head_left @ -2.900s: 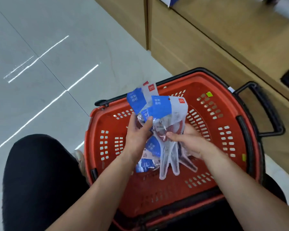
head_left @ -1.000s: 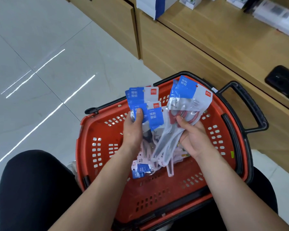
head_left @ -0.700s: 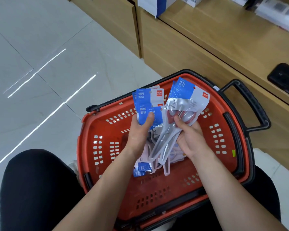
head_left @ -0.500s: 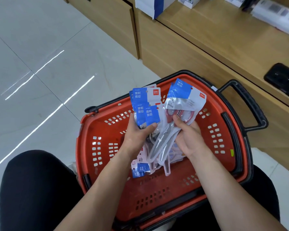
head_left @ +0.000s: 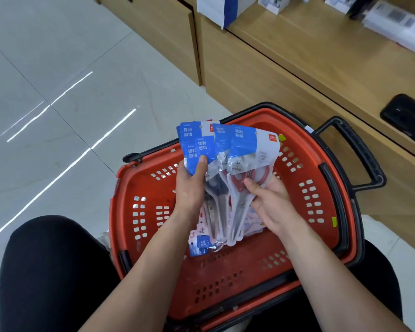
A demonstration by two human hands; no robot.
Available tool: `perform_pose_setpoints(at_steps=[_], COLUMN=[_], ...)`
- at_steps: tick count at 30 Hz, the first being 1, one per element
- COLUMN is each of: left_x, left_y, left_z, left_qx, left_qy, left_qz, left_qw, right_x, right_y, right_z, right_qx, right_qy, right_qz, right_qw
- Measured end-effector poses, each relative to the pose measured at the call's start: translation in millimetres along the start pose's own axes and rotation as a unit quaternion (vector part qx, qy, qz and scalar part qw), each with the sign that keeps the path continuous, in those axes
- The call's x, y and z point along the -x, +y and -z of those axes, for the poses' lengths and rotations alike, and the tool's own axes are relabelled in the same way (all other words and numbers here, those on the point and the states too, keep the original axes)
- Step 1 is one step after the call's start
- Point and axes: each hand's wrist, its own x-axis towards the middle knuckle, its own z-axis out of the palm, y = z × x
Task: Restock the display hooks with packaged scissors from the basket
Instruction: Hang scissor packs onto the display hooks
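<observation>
From my remote seat I judge this job barely begun: the stock is being gathered and nothing has reached a peg. My left hand [head_left: 189,188] grips a fan of clear-bagged scissor packs with blue header cards [head_left: 195,142], thumb pressed flat on the front card and fingers curled behind. My right hand [head_left: 271,202] pinches the red-handled scissor pack in its clear bag [head_left: 249,154] by the lower half, thumb on the front. The two bundles touch and overlap above the red plastic basket with the black rim and handle [head_left: 237,264], which sits on the floor between my knees. A few loose packs [head_left: 199,245] lie in the basket's bottom under my hands, so there is more to collect. The display hooks are not in view; beyond the basket I see only a light wooden shelf unit [head_left: 297,56] with a black phone [head_left: 407,118] resting on it. Squaring the bundle, finding the hooks and threading each card's hole all remain.
</observation>
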Motion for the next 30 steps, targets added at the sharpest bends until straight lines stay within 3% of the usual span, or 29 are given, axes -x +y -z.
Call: perform_pose_setpoints(at_steps=[20, 25, 30], left_x=[-9.0, -5.0, 41.6], left_y=[18.3, 69.7, 172.4], left_z=[2.1, 17.5, 26.9], left_qx=[-0.009, -0.029, -0.061], left_qy=[-0.034, -0.082, -0.122], left_qz=[0.0, 0.009, 0.01], left_qw=[0.999, 0.996, 0.991], right_x=[-6.0, 22.8, 83.4], right_y=[-5.7, -41.3, -110.2], right_z=[-16.7, -35.9, -92.7], right_qx=[0.023, 0.065, 0.062], right_qy=[0.088, 0.156, 0.196], right_qz=[0.034, 0.04, 0.078], right_qw=[0.995, 0.985, 0.975])
